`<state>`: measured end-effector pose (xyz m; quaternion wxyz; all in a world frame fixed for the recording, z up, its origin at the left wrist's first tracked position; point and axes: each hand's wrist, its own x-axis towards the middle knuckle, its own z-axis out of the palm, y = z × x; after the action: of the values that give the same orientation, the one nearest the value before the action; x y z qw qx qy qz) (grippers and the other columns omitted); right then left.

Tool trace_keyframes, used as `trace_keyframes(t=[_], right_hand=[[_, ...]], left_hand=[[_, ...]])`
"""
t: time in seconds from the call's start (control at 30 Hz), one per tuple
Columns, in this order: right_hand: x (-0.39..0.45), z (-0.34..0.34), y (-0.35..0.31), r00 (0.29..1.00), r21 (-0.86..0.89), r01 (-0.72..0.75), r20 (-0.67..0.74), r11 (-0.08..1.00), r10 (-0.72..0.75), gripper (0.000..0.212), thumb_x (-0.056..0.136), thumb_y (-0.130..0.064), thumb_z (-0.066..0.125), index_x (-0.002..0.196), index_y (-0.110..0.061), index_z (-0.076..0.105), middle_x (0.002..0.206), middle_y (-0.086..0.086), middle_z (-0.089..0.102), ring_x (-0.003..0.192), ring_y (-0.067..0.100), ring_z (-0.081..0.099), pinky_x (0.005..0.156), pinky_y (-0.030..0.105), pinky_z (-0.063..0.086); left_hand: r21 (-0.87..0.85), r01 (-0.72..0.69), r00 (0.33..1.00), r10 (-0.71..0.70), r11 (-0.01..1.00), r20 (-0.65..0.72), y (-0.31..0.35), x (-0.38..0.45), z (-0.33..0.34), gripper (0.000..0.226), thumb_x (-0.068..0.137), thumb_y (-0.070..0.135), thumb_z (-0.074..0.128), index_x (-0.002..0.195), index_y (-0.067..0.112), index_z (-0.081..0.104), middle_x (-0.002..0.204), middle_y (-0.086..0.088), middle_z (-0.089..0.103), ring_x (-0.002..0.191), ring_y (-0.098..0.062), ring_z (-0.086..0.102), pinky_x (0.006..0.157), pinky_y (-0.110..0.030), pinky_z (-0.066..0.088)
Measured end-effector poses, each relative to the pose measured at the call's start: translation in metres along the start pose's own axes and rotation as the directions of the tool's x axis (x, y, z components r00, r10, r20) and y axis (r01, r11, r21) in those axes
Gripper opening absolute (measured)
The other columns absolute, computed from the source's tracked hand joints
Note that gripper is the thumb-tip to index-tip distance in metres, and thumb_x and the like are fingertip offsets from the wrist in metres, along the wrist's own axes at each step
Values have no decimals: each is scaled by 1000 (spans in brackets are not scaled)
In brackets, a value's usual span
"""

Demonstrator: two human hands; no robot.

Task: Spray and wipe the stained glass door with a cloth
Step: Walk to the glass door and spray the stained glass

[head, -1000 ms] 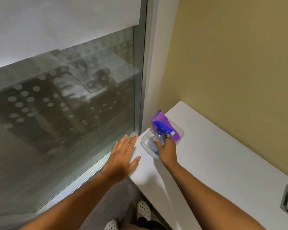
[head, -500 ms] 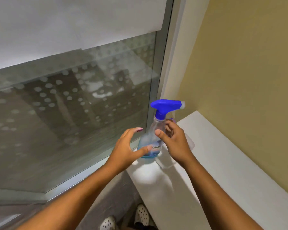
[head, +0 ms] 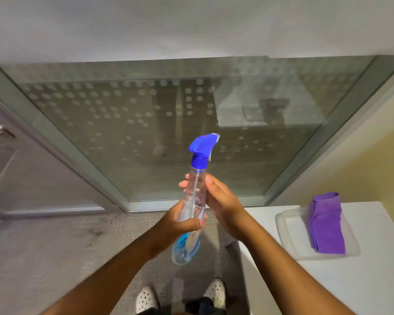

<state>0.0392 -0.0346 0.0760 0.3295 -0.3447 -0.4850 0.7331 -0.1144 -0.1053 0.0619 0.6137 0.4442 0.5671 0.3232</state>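
Both hands at centre, on 1 bottle (head: 192, 208). Left hand (head: 180, 223) wrapped round the lower body of the bottle, thumb across the front, fingers curled behind. Right hand (head: 221, 201) curled round the upper body just under the neck, fingertips showing past the clear plastic on the far side. Bottle held nearly upright, tilted a little toward 1 o'clock, blue trigger head (head: 203, 148) on top with the nozzle aimed toward 1 o'clock at the door (head: 146, 123). Clear plastic, a little blue liquid pooled at the base.

Door filling the upper middle, from 10 to 2 o'clock: glass with frosted dots, metal frame (head: 62, 142) round it, faint reflections at 1 o'clock. White blind (head: 191, 26) across the top at 12.

At 3 o'clock, a white counter (head: 328, 287) with a clear tray (head: 287, 233) on it, well apart from the hands. Folded purple cloth (head: 326, 223) lying in the tray, toward its right side. Yellow wall (head: 362, 155) beyond the counter at 2 to 3 o'clock.

At 6 o'clock, 2 white perforated shoes (head: 146, 301) on grey floor (head: 43, 246).
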Motion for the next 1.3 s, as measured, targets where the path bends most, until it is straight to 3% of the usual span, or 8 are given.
trace_keyframes(t=[0.1, 0.2, 0.4, 0.57, 0.67, 0.87, 1.07, 1.3], right_hand=[[18, 51, 1, 1000, -22, 5, 3, 1000, -5, 40, 87, -57, 67, 116, -31, 74, 119, 2, 78, 110, 18, 72, 100, 42, 54], [27, 106, 5, 1000, -75, 16, 7, 997, -16, 27, 83, -46, 75, 98, -24, 73, 95, 4, 76, 88, 17, 71, 88, 38, 58], [31, 226, 22, 994, -78, 12, 110, 997, -3, 17, 82, -22, 73, 78, -8, 63, 72, 13, 64, 67, 20, 65, 71, 33, 52], [25, 335, 49, 974, -9, -1, 225, 1000, 3, 20, 84, -16, 71, 73, -11, 55, 66, 15, 56, 65, 29, 60, 67, 38, 51], [23, 400, 64, 961, 11, 9, 276, 1000, -11, 21, 84, -15, 71, 93, -9, 53, 78, 19, 59, 69, 33, 66, 69, 38, 53], [29, 512, 79, 865, 35, 21, 500, 999, -35, 31, 93, -12, 60, 124, -13, 64, 80, 13, 65, 72, 31, 68, 74, 40, 59], [44, 597, 86, 827, -26, 86, 559, 996, -57, 27, 84, -32, 70, 102, -13, 62, 65, 10, 52, 58, 25, 52, 61, 36, 51], [110, 657, 102, 841, -4, 90, 536, 996, -74, 30, 81, -33, 70, 100, -10, 64, 61, 9, 49, 53, 23, 48, 58, 36, 49]], left_hand=[[8, -48, 961, 49, 999, -271, -14, -33, -17, 77, 75, 52, 83, 138, 16, 56, 132, -15, 68, 127, -35, 63, 112, -49, 50], [82, -47, 910, 77, 995, -408, -30, -63, -39, 70, 73, 53, 81, 129, 22, 53, 126, -9, 69, 120, -31, 66, 105, -58, 51], [181, -29, 831, 125, 983, -542, -66, -140, -100, 73, 67, 61, 76, 122, 22, 49, 118, 1, 60, 112, -16, 63, 99, -43, 53], [267, 48, 762, 137, 963, -633, -102, -218, -161, 77, 61, 78, 73, 119, 46, 33, 119, 24, 47, 112, 1, 54, 89, -19, 46], [336, 93, 722, 169, 937, -671, -122, -266, -198, 81, 64, 87, 68, 120, 43, 29, 121, 18, 47, 113, -4, 55, 88, -26, 50], [359, 170, 700, 144, 918, -699, -145, -350, -274, 78, 64, 98, 60, 111, 51, 19, 115, 22, 43, 99, -1, 49, 66, -10, 36], [325, 172, 696, 119, 930, -708, -157, -393, -339, 98, 60, 104, 58, 132, 42, 32, 132, 21, 48, 119, -2, 57, 97, -31, 53], [316, 138, 744, 113, 939, -659, -158, -393, -428, 100, 65, 101, 62, 141, 48, 26, 144, 26, 49, 125, -1, 58, 102, -37, 55]])
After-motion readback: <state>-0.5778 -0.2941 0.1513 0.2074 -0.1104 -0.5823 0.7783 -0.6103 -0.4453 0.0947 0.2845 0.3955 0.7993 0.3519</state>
